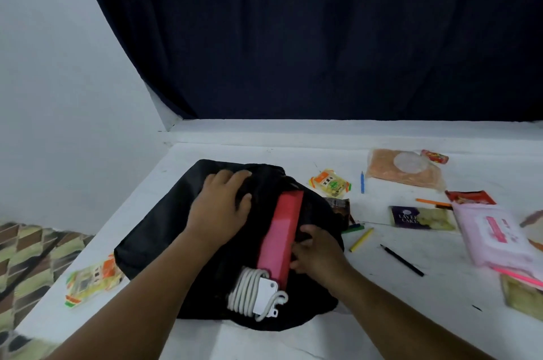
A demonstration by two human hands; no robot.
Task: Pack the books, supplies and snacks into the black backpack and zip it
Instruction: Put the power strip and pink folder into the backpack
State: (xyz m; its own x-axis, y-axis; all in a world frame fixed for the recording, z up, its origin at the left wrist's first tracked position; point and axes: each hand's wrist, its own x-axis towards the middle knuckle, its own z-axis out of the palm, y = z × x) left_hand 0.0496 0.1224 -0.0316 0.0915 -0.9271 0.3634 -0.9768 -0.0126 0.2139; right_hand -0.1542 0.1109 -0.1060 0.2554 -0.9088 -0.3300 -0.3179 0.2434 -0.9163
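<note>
The black backpack (164, 230) lies flat on the white surface (323, 330), a pink box (279, 242) (long, slanting) across it; snacks and pencils lie scattered to its right.

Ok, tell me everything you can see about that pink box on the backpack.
The pink box is a long, narrow rectangular carton, seemingly cardboard, its top face pink and its right side face red. It lies slanted on the black backpack, far end up and to the right. A coiled white cable with its charger sits against its near end. The right hand touches its right side; the left hand presses on the backpack beside it, apart from the box.
</note>
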